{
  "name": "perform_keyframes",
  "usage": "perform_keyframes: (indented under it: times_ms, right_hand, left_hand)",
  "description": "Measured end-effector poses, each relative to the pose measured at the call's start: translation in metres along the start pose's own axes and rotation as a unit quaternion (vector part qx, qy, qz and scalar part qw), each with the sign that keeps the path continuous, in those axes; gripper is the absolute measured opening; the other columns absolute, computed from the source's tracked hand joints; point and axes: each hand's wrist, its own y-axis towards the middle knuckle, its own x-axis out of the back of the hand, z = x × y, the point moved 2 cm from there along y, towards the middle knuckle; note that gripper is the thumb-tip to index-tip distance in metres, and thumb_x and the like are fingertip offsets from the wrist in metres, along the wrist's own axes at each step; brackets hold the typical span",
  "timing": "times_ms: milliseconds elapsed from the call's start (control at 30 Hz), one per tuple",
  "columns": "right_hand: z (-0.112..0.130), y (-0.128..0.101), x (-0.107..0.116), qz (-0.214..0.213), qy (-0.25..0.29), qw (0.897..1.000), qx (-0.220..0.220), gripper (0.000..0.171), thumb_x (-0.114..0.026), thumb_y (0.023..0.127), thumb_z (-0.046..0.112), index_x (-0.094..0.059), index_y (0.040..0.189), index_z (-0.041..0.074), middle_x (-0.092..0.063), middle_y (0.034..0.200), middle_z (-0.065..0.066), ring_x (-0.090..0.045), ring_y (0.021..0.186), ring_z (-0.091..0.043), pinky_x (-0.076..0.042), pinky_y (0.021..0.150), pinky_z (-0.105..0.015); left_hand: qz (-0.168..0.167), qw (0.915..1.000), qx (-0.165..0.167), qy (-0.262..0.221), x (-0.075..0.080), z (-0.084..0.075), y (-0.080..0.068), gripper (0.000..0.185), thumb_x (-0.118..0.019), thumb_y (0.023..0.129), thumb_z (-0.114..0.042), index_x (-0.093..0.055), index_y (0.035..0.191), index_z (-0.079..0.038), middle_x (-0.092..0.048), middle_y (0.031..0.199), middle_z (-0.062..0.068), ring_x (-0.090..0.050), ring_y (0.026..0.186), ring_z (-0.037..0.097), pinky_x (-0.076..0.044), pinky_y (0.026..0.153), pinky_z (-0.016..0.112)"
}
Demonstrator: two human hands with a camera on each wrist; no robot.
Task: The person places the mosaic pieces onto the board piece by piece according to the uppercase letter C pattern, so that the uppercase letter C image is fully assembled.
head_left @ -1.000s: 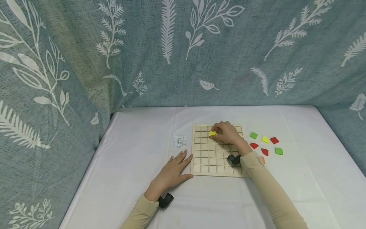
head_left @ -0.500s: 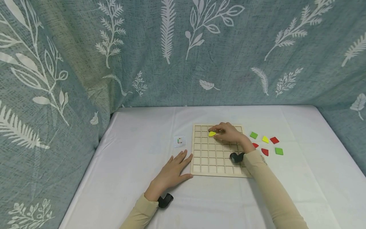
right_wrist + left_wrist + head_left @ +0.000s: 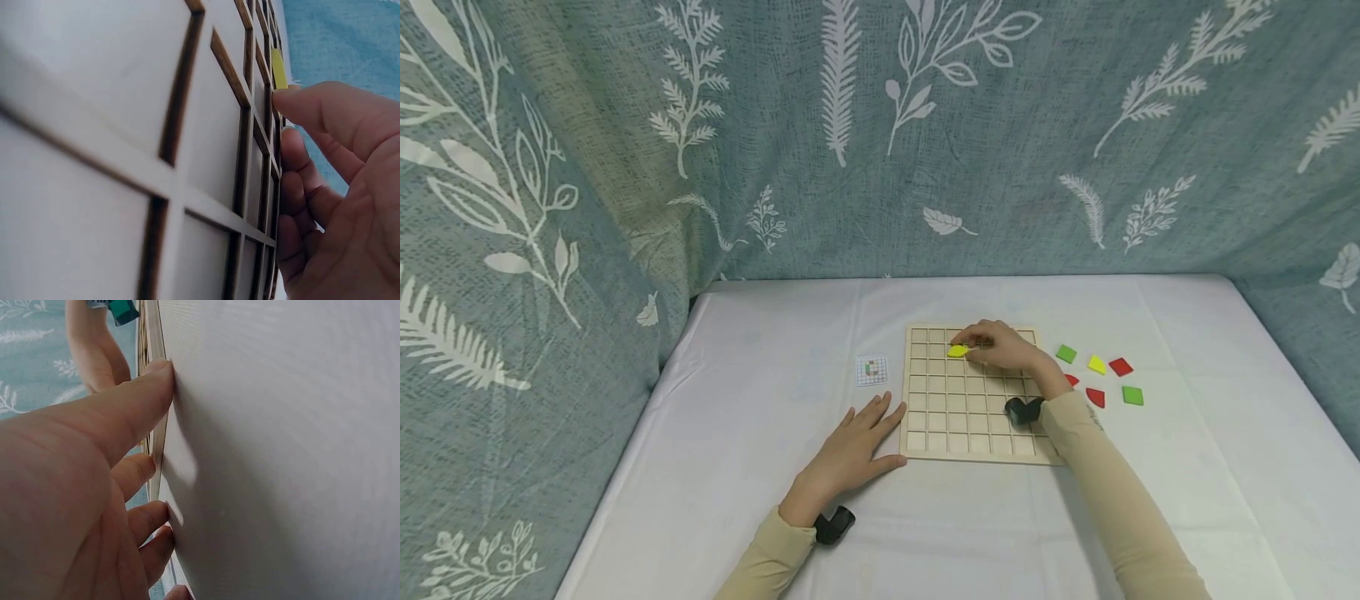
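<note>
My right hand (image 3: 997, 346) is over the upper part of a pale wooden grid board (image 3: 916, 419), pinching a yellow tile (image 3: 957, 352) with a curved edge between thumb and fingers. In the right wrist view the tile (image 3: 279, 69) stands edge-on at the thumb tip, over the board's raised ridges; the index fingertip is hidden there. My left hand (image 3: 850, 450) lies with spread fingers on the white cloth, its thumb and a fingertip at the board's left edge. The left wrist view shows that thumb (image 3: 140, 403) touching the board's side.
Right of the board lie loose tiles: green ones (image 3: 1066, 354) (image 3: 1132, 396), a yellow one (image 3: 1097, 364), a red square (image 3: 1121, 367) and red curved ones (image 3: 1095, 398), one partly behind the right wrist. A small printed pattern card (image 3: 872, 371) lies left of the board. A leaf-patterned curtain (image 3: 1000, 225) hangs behind.
The yellow tile has been turned within my right fingers, over the same part of the board. My right wrist has shifted slightly right, covering an orange tile. My left hand has stayed still.
</note>
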Motion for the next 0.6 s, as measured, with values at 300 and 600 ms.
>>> perform_keyframes:
  times_ms: [300,600]
  right_hand:
    - [-0.0118,-0.0017,0.0000,-0.003,0.032,0.999,-0.017,0.028,-0.066,0.084,0.007,-0.060,0.111,-0.002,-0.055,0.097,-0.015,-0.046,0.081,-0.019,-0.038,0.070,-0.030]
    - [-0.0070,0.0003,-0.0011,-0.006,0.024,0.999,-0.038,0.026,-0.072,0.081,0.014,-0.061,0.101,0.002,-0.055,0.093,-0.011,-0.046,0.081,-0.019,-0.039,0.071,-0.030]
  left_hand:
    - [0.002,1.0000,0.000,0.000,-0.0001,0.0000,-0.0008,0.071,-0.059,0.087,-0.045,-0.032,0.145,-0.013,-0.025,0.151,0.014,-0.021,0.141,0.029,-0.019,0.111,0.055]
    - [0.001,1.0000,-0.003,-0.003,0.0008,0.0001,-0.0012,0.071,-0.059,0.087,-0.043,-0.032,0.145,-0.012,-0.025,0.151,0.015,-0.021,0.141,0.030,-0.019,0.111,0.055]
